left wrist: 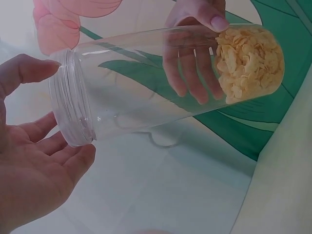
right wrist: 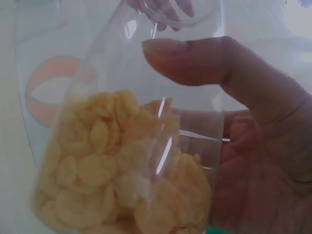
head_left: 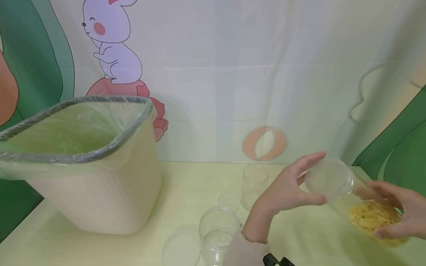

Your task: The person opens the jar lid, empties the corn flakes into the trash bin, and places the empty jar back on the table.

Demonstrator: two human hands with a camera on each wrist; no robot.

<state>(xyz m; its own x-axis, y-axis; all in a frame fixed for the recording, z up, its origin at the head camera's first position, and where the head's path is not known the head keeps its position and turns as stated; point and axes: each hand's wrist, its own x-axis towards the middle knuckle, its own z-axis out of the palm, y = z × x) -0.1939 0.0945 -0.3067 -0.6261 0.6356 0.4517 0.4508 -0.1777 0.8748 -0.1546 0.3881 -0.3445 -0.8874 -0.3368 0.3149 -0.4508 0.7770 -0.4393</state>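
One jar (left wrist: pixel 141 83) is held tilted. At its lid (head_left: pixel 329 178), the left hand (head_left: pixel 286 188) pinches with widely curved fingers; the right hand (head_left: pixel 407 212) grips its lower end.

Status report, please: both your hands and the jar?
Left hand grips transparent lid; right hand holds tilted clear jar. Lid on, yellow flakes inside. Nothing visible blocks either hand.

Pale green table (head_left: pixel 299 238) with bin (head_left: pixel 110 199), wide clear jar (head_left: pixel 217 240), wide lid (head_left: pixel 181 249), slimmer jar (head_left: pixel 254 186), smaller lid (head_left: pixel 229 201).
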